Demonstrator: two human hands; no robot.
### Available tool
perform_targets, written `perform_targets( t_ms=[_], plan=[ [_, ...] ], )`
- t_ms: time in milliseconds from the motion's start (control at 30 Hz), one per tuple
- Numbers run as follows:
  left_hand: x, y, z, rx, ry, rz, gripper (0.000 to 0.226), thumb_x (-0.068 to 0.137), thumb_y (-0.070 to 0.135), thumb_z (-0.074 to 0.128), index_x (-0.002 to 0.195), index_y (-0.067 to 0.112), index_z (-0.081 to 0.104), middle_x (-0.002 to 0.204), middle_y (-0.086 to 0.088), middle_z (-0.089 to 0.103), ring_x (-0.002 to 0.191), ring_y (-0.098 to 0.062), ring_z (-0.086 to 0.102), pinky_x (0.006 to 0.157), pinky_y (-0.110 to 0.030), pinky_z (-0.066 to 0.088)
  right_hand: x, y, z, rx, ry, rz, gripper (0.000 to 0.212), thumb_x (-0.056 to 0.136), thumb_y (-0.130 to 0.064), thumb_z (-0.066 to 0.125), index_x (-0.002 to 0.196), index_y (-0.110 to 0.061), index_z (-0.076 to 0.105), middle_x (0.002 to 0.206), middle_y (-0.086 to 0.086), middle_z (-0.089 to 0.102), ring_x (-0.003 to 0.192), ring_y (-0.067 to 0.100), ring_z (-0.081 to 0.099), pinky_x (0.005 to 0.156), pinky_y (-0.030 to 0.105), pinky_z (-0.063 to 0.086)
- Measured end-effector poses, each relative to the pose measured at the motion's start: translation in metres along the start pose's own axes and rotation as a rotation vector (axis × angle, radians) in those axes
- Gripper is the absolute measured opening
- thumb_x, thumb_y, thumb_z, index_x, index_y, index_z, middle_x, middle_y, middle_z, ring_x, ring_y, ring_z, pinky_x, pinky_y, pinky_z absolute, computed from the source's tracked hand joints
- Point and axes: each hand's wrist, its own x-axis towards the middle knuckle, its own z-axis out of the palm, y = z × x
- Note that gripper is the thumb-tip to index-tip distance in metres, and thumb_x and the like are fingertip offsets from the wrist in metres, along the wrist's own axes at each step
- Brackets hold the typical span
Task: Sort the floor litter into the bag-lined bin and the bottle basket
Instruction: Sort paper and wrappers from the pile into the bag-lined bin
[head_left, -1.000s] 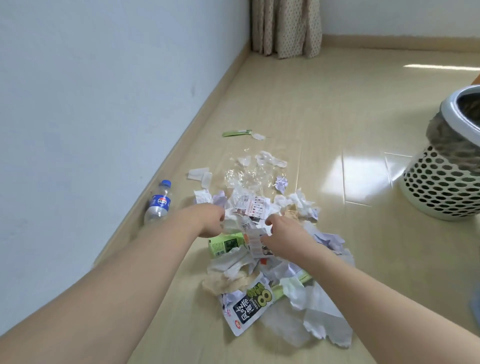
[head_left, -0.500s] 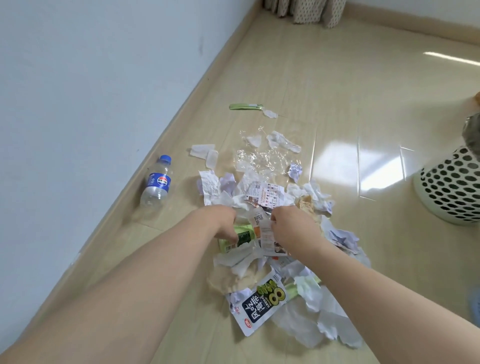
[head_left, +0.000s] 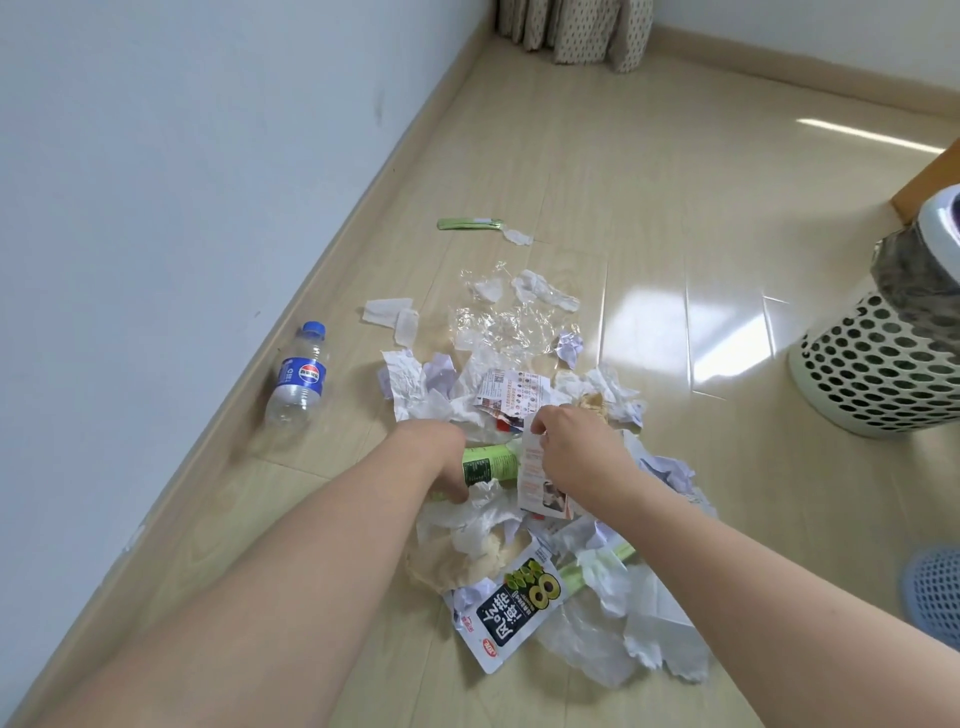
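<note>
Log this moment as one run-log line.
left hand: grips green bottle in litter pile | right hand: pinches printed leaflet | blue-capped bottle: lying by wall | bag-lined bin: right, upright

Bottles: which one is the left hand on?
The green-labelled bottle in the litter pile; the left hand grips it. The blue-capped bottle lies untouched by the wall.

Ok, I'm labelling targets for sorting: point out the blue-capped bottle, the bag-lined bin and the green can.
blue-capped bottle (head_left: 300, 375), head view, on its blue label.
bag-lined bin (head_left: 878, 374), head view, on its perforated wall.
green can (head_left: 491, 464), head view, on its side between the hands.
</note>
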Motion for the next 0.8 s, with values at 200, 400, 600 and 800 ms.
perform_targets(
  t_ms=[200, 400, 600, 800],
  plan=[
    [0.004, -0.005, 0.007, 0.036, 0.026, 0.014, 0.044, 0.072, 0.04, 0.067, 0.113, 0.025, 0.059, 0.097, 0.005, 0.065, 0.083, -0.016, 0.062, 0.063, -0.027, 0.045, -0.001, 0.007, -0.003, 0.045, -0.007, 0.054, 0.024, 0.088, 0.001, 0.04, 0.102, -0.008, 0.056, 0.103, 0.008, 0.06, 0.09, 0.024, 0.054, 0.072, 0.032, 0.044],
    [0.001, -0.011, 0.023, 0.013, 0.23, 0.122, 0.069, 0.079, 0.04, 0.065, 0.138, 0.019, 0.035, 0.133, -0.005, 0.044, 0.119, -0.024, 0.047, 0.093, -0.038, 0.046, 0.003, 0.004, -0.004, 0.042, -0.036, 0.082, 0.023, 0.089, -0.003, 0.04, 0.105, -0.01, 0.054, 0.101, 0.007, 0.061, 0.089, 0.025, 0.056, 0.071, 0.035, 0.049],
    [-0.009, -0.007, 0.062, 0.385, 0.372, 0.425, 0.056, 0.089, 0.032, 0.052, 0.141, 0.032, 0.032, 0.158, -0.003, 0.003, 0.146, -0.028, -0.001, 0.117, -0.048, 0.005, -0.002, 0.007, 0.002, 0.008, -0.069, 0.117, 0.024, 0.087, -0.004, 0.041, 0.105, -0.01, 0.054, 0.101, 0.007, 0.061, 0.086, 0.025, 0.057, 0.071, 0.036, 0.05],
    [-0.005, 0.001, 0.059, 0.479, 0.452, 0.487, 0.027, 0.093, 0.011, 0.045, 0.112, 0.019, 0.064, 0.159, 0.001, 0.012, 0.146, -0.027, 0.001, 0.119, -0.048, -0.001, -0.014, 0.009, 0.003, 0.045, -0.077, 0.152, 0.023, 0.086, -0.004, 0.041, 0.104, -0.011, 0.055, 0.101, 0.007, 0.06, 0.089, 0.025, 0.058, 0.074, 0.038, 0.053]
  ],
)
